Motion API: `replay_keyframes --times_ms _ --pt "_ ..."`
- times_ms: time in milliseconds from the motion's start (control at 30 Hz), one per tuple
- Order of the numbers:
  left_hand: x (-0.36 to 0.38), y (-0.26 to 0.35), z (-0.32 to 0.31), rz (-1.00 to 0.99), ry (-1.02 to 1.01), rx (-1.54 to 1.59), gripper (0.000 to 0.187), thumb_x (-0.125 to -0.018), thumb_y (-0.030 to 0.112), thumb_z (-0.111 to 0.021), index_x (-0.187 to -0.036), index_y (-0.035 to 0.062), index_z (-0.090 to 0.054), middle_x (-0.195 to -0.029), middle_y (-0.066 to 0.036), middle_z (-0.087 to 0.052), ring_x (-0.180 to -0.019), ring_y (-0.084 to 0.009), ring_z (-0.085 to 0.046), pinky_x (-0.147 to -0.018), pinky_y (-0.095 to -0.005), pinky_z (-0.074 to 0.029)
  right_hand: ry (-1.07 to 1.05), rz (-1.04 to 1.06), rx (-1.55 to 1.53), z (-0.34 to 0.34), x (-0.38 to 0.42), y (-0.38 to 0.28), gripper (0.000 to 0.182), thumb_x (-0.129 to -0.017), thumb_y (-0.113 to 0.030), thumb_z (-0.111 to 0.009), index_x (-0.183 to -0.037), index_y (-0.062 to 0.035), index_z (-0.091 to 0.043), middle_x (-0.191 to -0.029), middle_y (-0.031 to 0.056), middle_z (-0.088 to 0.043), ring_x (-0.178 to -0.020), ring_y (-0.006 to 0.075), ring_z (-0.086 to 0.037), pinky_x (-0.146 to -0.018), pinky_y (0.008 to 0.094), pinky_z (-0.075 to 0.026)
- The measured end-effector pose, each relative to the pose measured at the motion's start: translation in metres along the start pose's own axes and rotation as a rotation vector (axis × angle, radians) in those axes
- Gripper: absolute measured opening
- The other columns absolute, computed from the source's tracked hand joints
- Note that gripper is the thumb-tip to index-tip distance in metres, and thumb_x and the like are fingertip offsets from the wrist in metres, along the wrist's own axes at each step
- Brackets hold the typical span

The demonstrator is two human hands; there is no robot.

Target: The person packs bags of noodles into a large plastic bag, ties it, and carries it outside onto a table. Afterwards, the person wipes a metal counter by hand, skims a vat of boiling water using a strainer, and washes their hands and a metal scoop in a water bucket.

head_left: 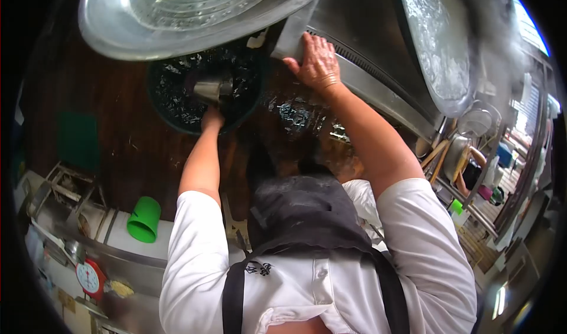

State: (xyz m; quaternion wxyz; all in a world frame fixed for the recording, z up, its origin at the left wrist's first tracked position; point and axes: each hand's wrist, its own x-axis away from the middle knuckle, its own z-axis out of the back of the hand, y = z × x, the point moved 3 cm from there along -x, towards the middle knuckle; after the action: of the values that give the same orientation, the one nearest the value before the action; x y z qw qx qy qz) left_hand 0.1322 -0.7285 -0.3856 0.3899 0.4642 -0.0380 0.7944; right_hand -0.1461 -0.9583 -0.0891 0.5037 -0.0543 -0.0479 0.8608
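Note:
My left hand [212, 119] reaches down into a dark round tub [158, 106] of water, closed on a shiny metal cup [208, 89]. Its fingers are partly hidden, so the exact grip does not show. Resting on the front edge of a stainless steel counter [366, 77] is my right hand [318, 62], fingers stretched out and thumb apart, with nothing held. A large metal basin [207, 44] with a perforated steamer plate inside it hangs over the tub's far side.
Wet dark floor [295, 112] lies around the tub. At lower left are a green plastic cup [143, 219] on a ledge and a red dial scale [90, 278]. A strainer [476, 121] and other utensils are on the right. A person's arm [462, 183] shows at far right.

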Motion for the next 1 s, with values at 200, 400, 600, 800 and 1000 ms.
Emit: replay_keyframes --times_ms 200,400,600,800,1000 --pt "0.084 0.03 0.05 0.135 -0.44 0.985 0.02 -0.085 0.009 -0.072 -0.085 0.0043 -0.052 -0.054 -0.004 -0.049 -0.038 -0.016 -0.048 -0.036 -0.0335 -0.042 0.021 -0.011 -0.06 0.007 0.001 0.002 0.081 -0.083 -0.058 -0.068 -0.13 0.0042 -0.049 -0.111 0.0216 -0.06 -0.105 0.0374 -0.058 -0.094 0.0466 -0.044" --pt "0.216 0.057 0.088 -0.033 -0.274 1.052 0.021 -0.088 0.012 -0.072 -0.086 0.0065 -0.051 -0.053 -0.002 -0.049 -0.038 -0.0119 -0.046 -0.037 -0.0294 -0.041 0.021 -0.017 -0.078 0.014 0.002 0.002 0.079 -0.082 -0.061 -0.068 -0.125 0.0029 -0.052 -0.108 0.0198 -0.061 -0.103 0.0351 -0.059 -0.091 0.0448 -0.046" --pt "0.338 0.128 0.129 -0.178 -0.236 1.157 0.021 -0.09 0.008 -0.069 -0.093 0.0043 -0.049 -0.061 -0.002 -0.049 -0.041 -0.0105 -0.046 -0.039 -0.0281 -0.041 0.147 -0.007 -0.075 0.016 0.004 0.0 0.068 -0.082 -0.059 -0.069 -0.112 0.0007 -0.057 -0.106 0.0168 -0.062 -0.102 0.0321 -0.06 -0.088 0.042 -0.048" --pt "0.407 0.216 0.146 -0.184 -0.1 1.117 0.029 -0.091 0.01 -0.069 -0.109 -0.0004 -0.048 -0.061 -0.003 -0.047 -0.041 -0.0112 -0.046 -0.039 -0.0276 -0.041 0.133 -0.185 -0.497 0.0 -0.018 0.031 0.039 -0.09 -0.042 -0.068 -0.101 -0.0042 -0.064 -0.091 0.0173 -0.069 -0.086 0.0389 -0.068 -0.074 0.0477 -0.053" --pt "0.406 0.283 0.15 -0.177 -0.011 0.883 0.031 -0.087 0.013 -0.072 -0.103 -0.002 -0.05 -0.064 -0.002 -0.051 -0.045 -0.0104 -0.05 -0.041 -0.0277 -0.042 0.23 -0.459 -1.194 -0.005 -0.029 0.064 0.029 -0.098 -0.017 -0.053 -0.121 -0.0029 -0.064 -0.103 0.0146 -0.071 -0.09 0.0255 -0.068 -0.075 0.042 -0.053"
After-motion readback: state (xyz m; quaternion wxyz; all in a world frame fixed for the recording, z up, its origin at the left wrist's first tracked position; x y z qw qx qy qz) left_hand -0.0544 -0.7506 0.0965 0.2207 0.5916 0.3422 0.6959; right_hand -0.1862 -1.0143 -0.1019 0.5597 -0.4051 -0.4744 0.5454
